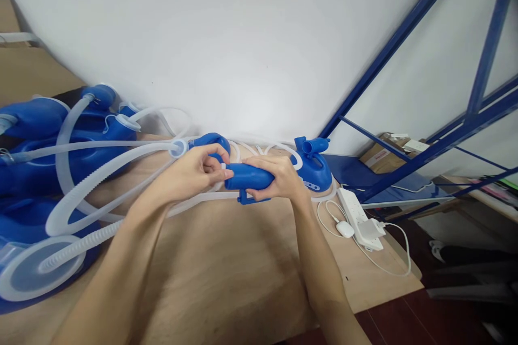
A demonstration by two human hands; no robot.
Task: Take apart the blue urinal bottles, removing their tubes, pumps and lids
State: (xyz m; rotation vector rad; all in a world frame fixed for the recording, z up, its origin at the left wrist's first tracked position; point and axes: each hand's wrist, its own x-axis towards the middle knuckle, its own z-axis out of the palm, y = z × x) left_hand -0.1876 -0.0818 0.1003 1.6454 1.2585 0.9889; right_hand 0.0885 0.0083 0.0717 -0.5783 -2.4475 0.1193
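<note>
tube, one, blue, is held just above the one desk. overlapping blue jugs crowd the left, too tangled to count; one more jug is right of the hands. one power strip lies further right. two hands: right hand wrapped round the tube, left hand pinching at its left end. two chargers are at the strip. one small white piece is at the left fingertips.
</note>
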